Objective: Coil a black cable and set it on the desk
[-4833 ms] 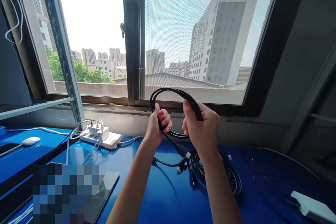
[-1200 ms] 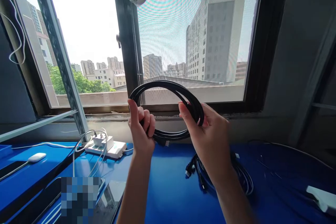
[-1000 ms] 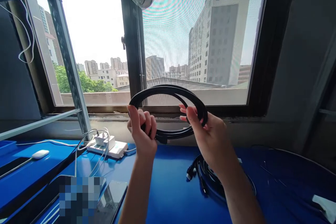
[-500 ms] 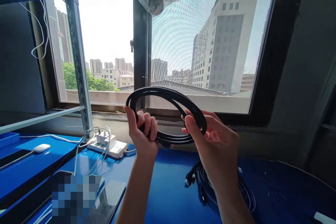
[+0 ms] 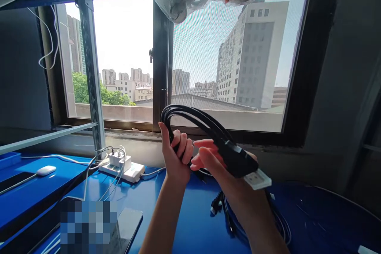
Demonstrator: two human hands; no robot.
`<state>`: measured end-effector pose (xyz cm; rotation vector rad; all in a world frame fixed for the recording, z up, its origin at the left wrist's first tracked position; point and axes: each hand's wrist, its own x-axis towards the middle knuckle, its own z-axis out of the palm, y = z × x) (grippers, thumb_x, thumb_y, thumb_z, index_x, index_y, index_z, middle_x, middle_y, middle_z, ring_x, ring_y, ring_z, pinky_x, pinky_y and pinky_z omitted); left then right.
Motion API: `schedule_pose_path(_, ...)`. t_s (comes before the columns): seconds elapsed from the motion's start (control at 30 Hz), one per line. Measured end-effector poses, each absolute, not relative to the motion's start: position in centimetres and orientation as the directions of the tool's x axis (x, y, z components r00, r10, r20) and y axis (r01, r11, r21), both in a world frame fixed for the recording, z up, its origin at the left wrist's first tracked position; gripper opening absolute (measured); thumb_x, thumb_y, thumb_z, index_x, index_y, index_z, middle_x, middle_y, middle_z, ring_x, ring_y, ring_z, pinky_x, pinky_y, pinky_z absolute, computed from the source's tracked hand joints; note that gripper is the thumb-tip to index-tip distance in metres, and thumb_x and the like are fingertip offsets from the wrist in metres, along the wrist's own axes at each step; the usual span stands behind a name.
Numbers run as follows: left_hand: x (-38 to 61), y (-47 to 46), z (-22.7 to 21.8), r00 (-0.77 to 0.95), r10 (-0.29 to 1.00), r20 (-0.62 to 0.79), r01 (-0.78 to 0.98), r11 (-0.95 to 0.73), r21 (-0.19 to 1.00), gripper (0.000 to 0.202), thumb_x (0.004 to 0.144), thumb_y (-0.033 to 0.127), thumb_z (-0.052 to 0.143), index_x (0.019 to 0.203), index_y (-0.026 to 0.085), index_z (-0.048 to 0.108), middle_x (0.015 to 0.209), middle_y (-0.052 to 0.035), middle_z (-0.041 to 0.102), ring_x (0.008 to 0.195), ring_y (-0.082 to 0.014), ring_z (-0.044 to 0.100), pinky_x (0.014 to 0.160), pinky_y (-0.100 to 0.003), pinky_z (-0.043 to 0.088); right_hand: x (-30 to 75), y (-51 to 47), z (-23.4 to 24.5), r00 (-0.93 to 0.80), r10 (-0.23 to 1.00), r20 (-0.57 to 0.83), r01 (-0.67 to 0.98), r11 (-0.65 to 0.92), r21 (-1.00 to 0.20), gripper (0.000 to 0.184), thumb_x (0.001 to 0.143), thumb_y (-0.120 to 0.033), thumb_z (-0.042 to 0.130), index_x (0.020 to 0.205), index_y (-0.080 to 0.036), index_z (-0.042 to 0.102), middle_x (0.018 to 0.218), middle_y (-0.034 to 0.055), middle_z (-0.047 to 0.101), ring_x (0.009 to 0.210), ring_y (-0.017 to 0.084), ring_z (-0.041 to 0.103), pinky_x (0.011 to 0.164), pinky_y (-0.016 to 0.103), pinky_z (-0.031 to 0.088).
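I hold a coiled black cable up in front of the window. My left hand is closed in a fist round the coil's left side. My right hand is beside it, fingers curled at the coil's lower part, where they meet the left hand. The cable's black plug with a white cap sticks out to the right over my right wrist. A second pile of black cables lies on the blue table under my right forearm.
A white power strip with chargers and white wires sits at the back left. Dark phones lie at the front left, a white mouse on the left shelf. The window frame and a metal rack post stand behind.
The coil has been squeezed narrower; my right hand slid left along it toward my left hand, and the capped plug now pokes out on the right. The view tilted up a little.
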<state>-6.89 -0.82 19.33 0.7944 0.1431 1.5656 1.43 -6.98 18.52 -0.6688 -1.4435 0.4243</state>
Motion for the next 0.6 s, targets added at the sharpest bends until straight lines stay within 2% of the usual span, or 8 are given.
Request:
schedule_pose_path(0.03,-7.1,-0.8,19.4,0.017,0.923,0.384,-0.824,-0.205,0.529,0.072,0.075,0.072,0.055,0.042,0.021,0.017,0.037,0.0078,0.012,0.031,-0.0028,0.010,0.029,-0.023,0.009,1.7,-6.7,18.4,0.139,0.622,0.770,0.151,0.756,-0.637,0.027,0.070,-0.048,0.073,0.083,-0.024,0.073,0.066,0.0009,0.070,0.055,0.017,0.065,0.049,0.028,0.054)
schedule_pose_path(0.13,-8.1,-0.5,19.7,-0.105,0.919,0.381,-0.763,-0.320,0.561,0.070,0.076,0.068,0.058,0.043,0.020,0.019,0.038,0.0085,0.013,0.031,-0.0026,0.012,0.028,-0.021,0.009,2.9,-5.9,18.1,0.275,0.548,0.790,0.244,0.755,-0.609,0.057,0.064,-0.049,0.078,0.116,-0.028,0.064,0.093,0.0039,0.072,0.065,0.018,0.068,0.063,0.034,0.058)
schedule_pose_path(0.2,-8.8,-0.2,19.7,-0.150,0.904,0.399,-0.711,-0.379,0.592,0.068,0.076,0.065,0.061,0.044,0.020,0.020,0.038,0.0086,0.014,0.031,-0.0026,0.013,0.028,-0.021,0.011,3.8,-5.6,17.9,0.287,0.524,0.802,0.290,0.750,-0.595,0.067,0.066,-0.053,0.076,0.126,-0.031,0.058,0.111,0.0086,0.068,0.073,0.020,0.070,0.068,0.037,0.059)
schedule_pose_path(0.27,-9.5,0.1,19.6,-0.151,0.897,0.416,-0.664,-0.403,0.629,0.067,0.075,0.063,0.063,0.044,0.020,0.021,0.038,0.0084,0.015,0.031,-0.0028,0.014,0.029,-0.022,0.011,4.4,-5.5,17.9,0.226,0.537,0.813,0.325,0.745,-0.583,0.066,0.070,-0.056,0.071,0.129,-0.031,0.055,0.119,0.0113,0.064,0.078,0.022,0.070,0.066,0.037,0.059)
schedule_pose_path(0.33,-9.9,0.5,19.4,-0.121,0.895,0.429,-0.614,-0.406,0.676,0.066,0.073,0.064,0.065,0.044,0.021,0.023,0.038,0.0082,0.016,0.031,-0.0033,0.015,0.029,-0.024,0.011,4.7,-5.5,18.1,0.174,0.554,0.814,0.382,0.724,-0.574,0.062,0.074,-0.055,0.068,0.130,-0.030,0.056,0.115,0.0104,0.067,0.072,0.020,0.070,0.056,0.032,0.058)
schedule_pose_path(0.43,-10.3,0.9,19.0,-0.068,0.889,0.453,-0.531,-0.417,0.738,0.067,0.067,0.067,0.068,0.043,0.021,0.025,0.037,0.0080,0.018,0.029,-0.0034,0.017,0.029,-0.024,0.011,4.9,-5.3,18.4,0.173,0.542,0.823,0.498,0.672,-0.547,0.049,0.079,-0.049,0.063,0.122,-0.026,0.063,0.094,0.0063,0.073,0.055,0.015,0.064,0.043,0.025,0.051)
schedule_pose_path(0.53,-10.6,1.3,18.7,0.011,0.885,0.466,-0.420,-0.419,0.805,0.069,0.061,0.070,0.070,0.038,0.020,0.028,0.035,0.0074,0.021,0.027,-0.0025,0.020,0.028,-0.022,0.011,5.4,-4.4,18.2,0.159,0.491,0.857,0.606,0.636,-0.477,0.042,0.080,-0.047,0.062,0.113,-0.023,0.069,0.079,0.0043,0.072,0.057,0.015,0.064,0.049,0.027,0.053)
schedule_pose_path(0.6,-10.6,1.7,18.6,0.079,0.893,0.443,-0.344,-0.393,0.853,0.069,0.057,0.070,0.072,0.036,0.020,0.029,0.033,0.0073,0.022,0.025,-0.0025,0.022,0.028,-0.020,0.010,5.8,-3.2,17.6,0.141,0.498,0.856,0.653,0.603,-0.458,0.047,0.079,-0.046,0.063,0.120,-0.024,0.066,0.082,0.0044,0.072,0.057,0.015,0.062,0.052,0.029,0.054)
